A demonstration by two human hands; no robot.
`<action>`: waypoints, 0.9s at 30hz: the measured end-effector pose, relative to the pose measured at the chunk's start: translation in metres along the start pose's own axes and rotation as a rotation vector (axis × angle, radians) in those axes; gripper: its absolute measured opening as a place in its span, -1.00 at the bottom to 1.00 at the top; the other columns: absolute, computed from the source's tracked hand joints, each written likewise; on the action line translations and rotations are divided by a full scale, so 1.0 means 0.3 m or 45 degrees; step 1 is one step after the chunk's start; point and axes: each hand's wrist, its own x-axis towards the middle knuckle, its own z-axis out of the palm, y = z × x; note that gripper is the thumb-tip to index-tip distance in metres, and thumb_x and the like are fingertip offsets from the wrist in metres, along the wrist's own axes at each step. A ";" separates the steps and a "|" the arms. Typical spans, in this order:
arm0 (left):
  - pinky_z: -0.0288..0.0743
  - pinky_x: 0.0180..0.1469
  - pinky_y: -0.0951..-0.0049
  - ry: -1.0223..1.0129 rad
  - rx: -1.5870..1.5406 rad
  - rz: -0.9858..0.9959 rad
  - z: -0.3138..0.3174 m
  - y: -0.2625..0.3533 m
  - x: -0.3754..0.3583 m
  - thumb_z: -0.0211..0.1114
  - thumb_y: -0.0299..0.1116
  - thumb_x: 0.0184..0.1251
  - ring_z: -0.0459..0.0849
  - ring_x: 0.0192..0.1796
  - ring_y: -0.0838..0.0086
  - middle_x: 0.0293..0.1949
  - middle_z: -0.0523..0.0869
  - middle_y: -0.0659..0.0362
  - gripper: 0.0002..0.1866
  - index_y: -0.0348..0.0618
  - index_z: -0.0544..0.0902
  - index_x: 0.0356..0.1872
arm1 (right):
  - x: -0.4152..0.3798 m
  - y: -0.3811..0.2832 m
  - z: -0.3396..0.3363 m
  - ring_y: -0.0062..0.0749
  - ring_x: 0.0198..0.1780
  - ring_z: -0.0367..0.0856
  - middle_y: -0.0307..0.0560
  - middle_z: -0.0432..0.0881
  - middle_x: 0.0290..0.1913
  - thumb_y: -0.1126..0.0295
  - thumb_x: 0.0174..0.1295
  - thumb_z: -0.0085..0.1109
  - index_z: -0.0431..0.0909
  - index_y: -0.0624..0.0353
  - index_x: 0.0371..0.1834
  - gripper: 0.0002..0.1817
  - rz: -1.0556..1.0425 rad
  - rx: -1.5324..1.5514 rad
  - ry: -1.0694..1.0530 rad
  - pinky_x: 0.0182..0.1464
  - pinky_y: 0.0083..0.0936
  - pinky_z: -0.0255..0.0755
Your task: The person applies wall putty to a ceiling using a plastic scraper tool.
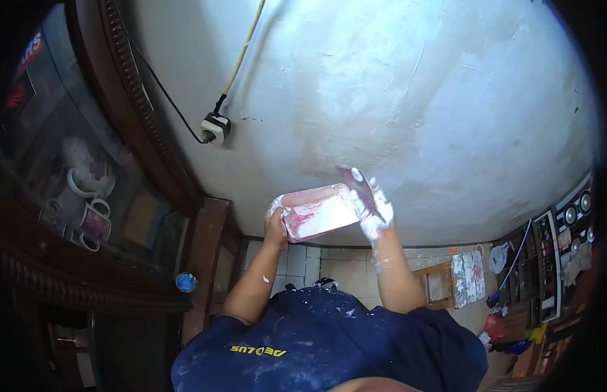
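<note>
A pink rectangular tub (320,212) with white paste inside is tilted in front of the wall. My left hand (275,225) grips its left end, fingers smeared white. At the tub's right end, my right hand (375,208), coated in white paste, holds a thin dark reddish flat scraper (363,191). The scraper stands beside the tub's right rim, close to the wall; whether they touch is unclear. Behind both hands is the pale wall (356,98), with uneven damp-looking patches.
A power socket (215,129) hangs on a yellow cable at upper left. A dark glass cabinet (88,163) with mugs stands left, a blue-topped cup (185,282) near it. A paint-spattered stool (467,281) and a cluttered shelf (552,261) are at right.
</note>
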 end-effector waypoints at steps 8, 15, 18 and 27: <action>0.51 0.07 0.36 -0.075 -0.091 -0.035 -0.003 0.109 0.016 -0.11 -0.39 0.27 0.62 -0.01 0.31 -0.05 0.60 0.03 -0.62 -0.34 0.48 0.03 | 0.220 -0.136 0.212 -0.21 0.13 0.49 0.01 0.50 0.07 0.76 0.12 -0.01 0.33 0.16 0.19 -0.47 -0.620 -0.564 0.107 0.23 -0.18 0.38; 0.53 0.09 0.29 -0.142 -0.259 -0.134 -0.067 0.103 0.050 -0.13 -0.35 0.30 0.63 0.02 0.25 -0.01 0.59 -0.02 -0.60 -0.34 0.46 0.07 | 0.319 -0.223 0.450 -0.19 0.14 0.48 -0.01 0.53 0.06 0.68 0.17 0.02 0.37 0.23 0.16 -0.56 -0.732 -0.532 -0.090 0.27 -0.14 0.34; 0.53 0.09 0.29 -0.142 -0.232 -0.146 -0.068 0.122 0.049 -0.14 -0.31 0.32 0.63 0.01 0.24 -0.01 0.58 -0.01 -0.59 -0.33 0.45 0.08 | 0.398 -0.336 0.526 -0.25 -0.05 0.58 0.00 0.56 -0.08 0.75 0.09 0.12 0.37 0.24 0.06 -0.56 -0.754 -0.995 -0.323 0.04 -0.33 0.50; 0.53 0.07 0.31 -0.107 -0.207 -0.087 -0.099 0.092 0.087 -0.12 -0.33 0.29 0.62 0.00 0.27 -0.02 0.59 0.01 -0.60 -0.33 0.46 0.06 | 0.530 -0.358 0.694 -0.11 -0.35 0.62 0.09 0.64 -0.41 0.42 -0.12 0.41 0.61 0.22 -0.29 -0.71 -1.150 -3.397 -0.568 -0.24 -0.30 0.44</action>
